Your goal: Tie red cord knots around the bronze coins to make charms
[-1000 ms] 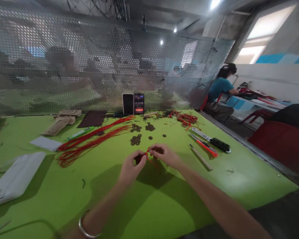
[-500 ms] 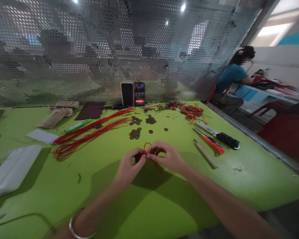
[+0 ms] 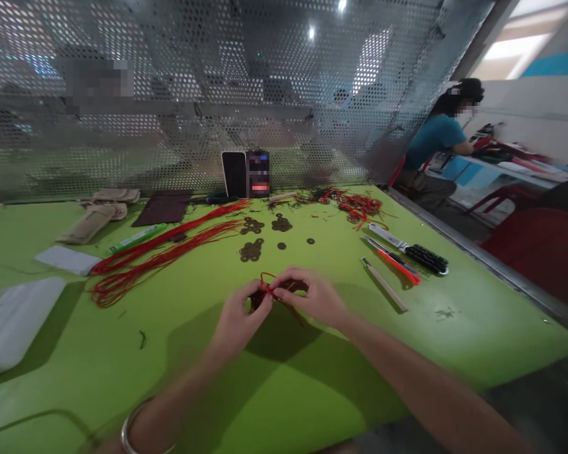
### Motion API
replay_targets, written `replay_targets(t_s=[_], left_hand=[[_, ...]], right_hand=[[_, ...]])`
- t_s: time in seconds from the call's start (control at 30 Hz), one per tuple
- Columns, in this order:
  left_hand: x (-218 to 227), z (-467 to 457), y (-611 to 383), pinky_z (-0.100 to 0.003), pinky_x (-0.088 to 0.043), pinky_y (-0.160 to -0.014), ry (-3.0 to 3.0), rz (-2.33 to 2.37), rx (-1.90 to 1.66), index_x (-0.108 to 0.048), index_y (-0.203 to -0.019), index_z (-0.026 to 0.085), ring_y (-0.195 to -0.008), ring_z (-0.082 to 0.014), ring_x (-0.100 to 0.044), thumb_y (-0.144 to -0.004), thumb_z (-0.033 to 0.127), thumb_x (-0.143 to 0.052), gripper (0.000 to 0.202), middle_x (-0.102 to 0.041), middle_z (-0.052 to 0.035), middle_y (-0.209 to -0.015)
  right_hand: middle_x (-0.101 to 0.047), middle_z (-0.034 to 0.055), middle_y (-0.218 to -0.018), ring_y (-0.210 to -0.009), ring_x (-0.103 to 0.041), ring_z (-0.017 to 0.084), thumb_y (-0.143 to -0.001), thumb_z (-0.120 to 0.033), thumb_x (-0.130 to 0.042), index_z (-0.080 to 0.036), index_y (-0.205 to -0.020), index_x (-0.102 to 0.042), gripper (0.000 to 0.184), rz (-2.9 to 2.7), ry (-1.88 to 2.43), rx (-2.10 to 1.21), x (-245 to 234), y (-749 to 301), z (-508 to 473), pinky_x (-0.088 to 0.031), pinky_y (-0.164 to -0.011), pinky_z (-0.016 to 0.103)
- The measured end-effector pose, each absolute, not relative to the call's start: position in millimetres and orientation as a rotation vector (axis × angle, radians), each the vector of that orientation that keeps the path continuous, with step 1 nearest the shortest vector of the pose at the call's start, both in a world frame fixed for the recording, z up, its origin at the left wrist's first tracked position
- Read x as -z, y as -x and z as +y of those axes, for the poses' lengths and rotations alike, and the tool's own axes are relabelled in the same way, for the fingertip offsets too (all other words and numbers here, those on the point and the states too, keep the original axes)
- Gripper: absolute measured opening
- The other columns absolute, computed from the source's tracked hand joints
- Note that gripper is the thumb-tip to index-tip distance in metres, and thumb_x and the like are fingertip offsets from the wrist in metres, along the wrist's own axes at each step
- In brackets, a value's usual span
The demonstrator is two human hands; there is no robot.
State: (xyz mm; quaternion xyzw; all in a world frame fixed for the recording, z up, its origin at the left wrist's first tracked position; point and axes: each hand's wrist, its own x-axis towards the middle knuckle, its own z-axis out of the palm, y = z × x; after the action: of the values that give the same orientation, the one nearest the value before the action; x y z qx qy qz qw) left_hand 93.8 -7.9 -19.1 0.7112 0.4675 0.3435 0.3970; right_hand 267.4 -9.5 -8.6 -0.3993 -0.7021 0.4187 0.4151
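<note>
Thumb and fingers of my left hand (image 3: pixel 243 311) pinch a red cord (image 3: pixel 265 278) above the middle of the green table. My right hand (image 3: pixel 310 295) closes on the same cord just beside it, fingertips almost touching. A small loop of the cord rises over the fingertips, and a loose end hangs below my right hand. Something dark sits inside the left-hand grip, too covered to name. Beyond the hands lie small piles of dark coins with holes (image 3: pixel 252 250) and a single coin (image 3: pixel 310 241).
Bundles of red cord (image 3: pixel 118 287) lie left, near a white pouch (image 3: pixel 21 328). At right are a brush (image 3: pixel 426 257), an orange-handled tool (image 3: pixel 397 265) and a pale stick (image 3: pixel 383 285). Two phones (image 3: pixel 246 174) lean on the perforated screen. A person (image 3: pixel 433 142) sits at another table.
The view has shifted slightly, so the table's things sit a little further left. Both hands stay together on the red cord; its loop stands slightly differently above the fingers.
</note>
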Motion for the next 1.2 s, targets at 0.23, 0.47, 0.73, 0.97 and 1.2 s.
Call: replay_targets(t_s=[0.23, 0.47, 0.73, 0.97, 1.2], left_hand=[[21, -9, -95, -0.029, -0.044, -0.061, -1.823, 1.201, -0.901, -0.058, -0.077, 0.018, -0.068, -0.0161, -0.054, -0.081, 0.035, -0.049, 0.019, -0.06, -0.0007, -0.071], [18, -13, -96, -0.026, -0.045, -0.056, -1.856, 1.187, -0.971, -0.061, -0.08, 0.018, -0.064, -0.0148, -0.055, -0.081, 0.033, -0.051, 0.018, -0.063, -0.0017, -0.072], [16, -9, -96, -0.03, -0.049, -0.061, -1.729, 1.211, -0.985, -0.062, -0.082, 0.018, -0.069, -0.0169, -0.058, -0.079, 0.037, -0.053, 0.021, -0.065, -0.0034, -0.075], [16, -8, -95, -0.031, -0.047, -0.06, -1.731, 1.208, -0.949, -0.062, -0.087, 0.018, -0.069, -0.0172, -0.057, -0.079, 0.036, -0.053, 0.022, -0.064, -0.0027, -0.075], [18, -7, -94, -0.029, -0.046, -0.059, -1.757, 1.211, -0.935, -0.062, -0.082, 0.018, -0.065, -0.016, -0.056, -0.079, 0.035, -0.052, 0.02, -0.064, -0.0027, -0.073]], right_hand=[[-0.061, 0.0032, -0.085, -0.072, -0.058, 0.013, -0.085, -0.026, -0.056, -0.017, -0.089, -0.063, 0.012, -1.868, 0.982, -0.822, 4, -268, -12, -0.049, -0.066, 0.026], [-0.056, 0.005, -0.086, -0.071, -0.055, 0.013, -0.087, -0.021, -0.049, -0.016, -0.088, -0.054, 0.007, -1.814, 1.056, -0.725, 15, -256, -17, -0.051, -0.063, 0.026], [-0.057, 0.0061, -0.093, -0.067, -0.057, 0.011, -0.084, -0.017, -0.052, -0.017, -0.097, -0.057, 0.014, -1.781, 0.967, -0.713, 22, -252, -17, -0.053, -0.062, 0.025], [-0.061, 0.0054, -0.09, -0.073, -0.057, 0.013, -0.086, -0.016, -0.048, -0.019, -0.103, -0.061, 0.022, -1.813, 0.982, -0.597, 17, -254, -19, -0.049, -0.061, 0.026], [-0.062, 0.0054, -0.087, -0.069, -0.057, 0.013, -0.084, -0.018, -0.054, -0.018, -0.092, -0.065, 0.013, -1.774, 0.969, -0.729, 13, -258, -18, -0.05, -0.06, 0.026]])
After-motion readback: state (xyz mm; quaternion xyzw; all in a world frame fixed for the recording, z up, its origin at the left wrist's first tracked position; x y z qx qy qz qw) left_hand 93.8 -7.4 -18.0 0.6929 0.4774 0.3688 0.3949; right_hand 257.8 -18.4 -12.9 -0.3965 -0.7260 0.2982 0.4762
